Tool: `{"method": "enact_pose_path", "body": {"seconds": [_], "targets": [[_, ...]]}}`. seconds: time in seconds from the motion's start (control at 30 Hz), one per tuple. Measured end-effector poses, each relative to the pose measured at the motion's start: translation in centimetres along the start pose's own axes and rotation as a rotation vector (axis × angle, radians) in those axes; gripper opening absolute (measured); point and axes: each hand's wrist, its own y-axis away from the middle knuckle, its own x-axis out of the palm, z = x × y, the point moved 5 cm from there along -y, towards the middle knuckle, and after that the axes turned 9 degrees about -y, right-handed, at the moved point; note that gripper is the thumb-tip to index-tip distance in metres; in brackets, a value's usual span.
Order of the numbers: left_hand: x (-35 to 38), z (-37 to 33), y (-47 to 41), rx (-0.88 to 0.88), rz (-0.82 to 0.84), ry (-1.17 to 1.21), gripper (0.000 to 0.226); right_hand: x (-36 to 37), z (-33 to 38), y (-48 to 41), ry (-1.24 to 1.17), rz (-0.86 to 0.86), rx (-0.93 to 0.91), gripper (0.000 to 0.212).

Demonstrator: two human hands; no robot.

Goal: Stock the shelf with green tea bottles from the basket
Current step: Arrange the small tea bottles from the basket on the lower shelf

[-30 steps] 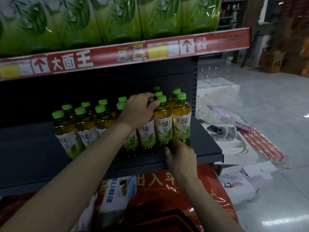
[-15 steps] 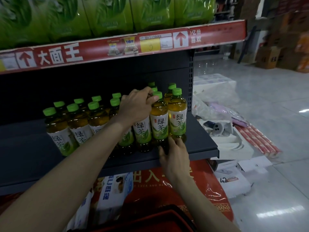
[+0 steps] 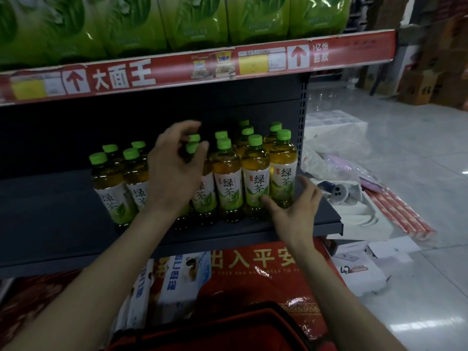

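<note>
Several green tea bottles [image 3: 255,177] with green caps and white labels stand in rows on the dark grey shelf [image 3: 58,214], packed toward its right end. My left hand [image 3: 174,171] hovers in front of the middle bottles, fingers spread, holding nothing. My right hand [image 3: 295,209] is low at the shelf's front, fingers apart, its fingertips near the base of the rightmost front bottle [image 3: 283,171] without gripping it. The red basket [image 3: 228,328] shows only its rim at the bottom edge; its inside is hidden.
An upper shelf with a red price strip [image 3: 202,69] carries green packs [image 3: 197,19]. Red and white packaged goods [image 3: 253,272] sit below the shelf. Boxes, bags and red rolls [image 3: 402,219] lie on the tiled floor to the right.
My left hand has let go of the bottle top it covered and lifted back, fingers spread. My right hand has come off the front bottles' base and opened.
</note>
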Motion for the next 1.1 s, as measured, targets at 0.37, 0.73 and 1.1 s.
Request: {"method": "enact_pose_path", "body": {"seconds": [0.37,0.73,1.1], "targets": [[1.5,9.3,12.0,-0.686,0.070,0.129,0.080,1.1,-0.8,-1.8,-0.221,0.190,0.152,0.099],[3.0,8.6,13.1,-0.681,0.064,0.236,0.080,0.1,2.8,3.0,-0.082,-0.228,-0.077,0.054],[4.4,7.1,13.3,-0.694,-0.016,0.434,0.054,6.6,2.5,6.0,0.352,0.143,-0.143,0.035]]}}
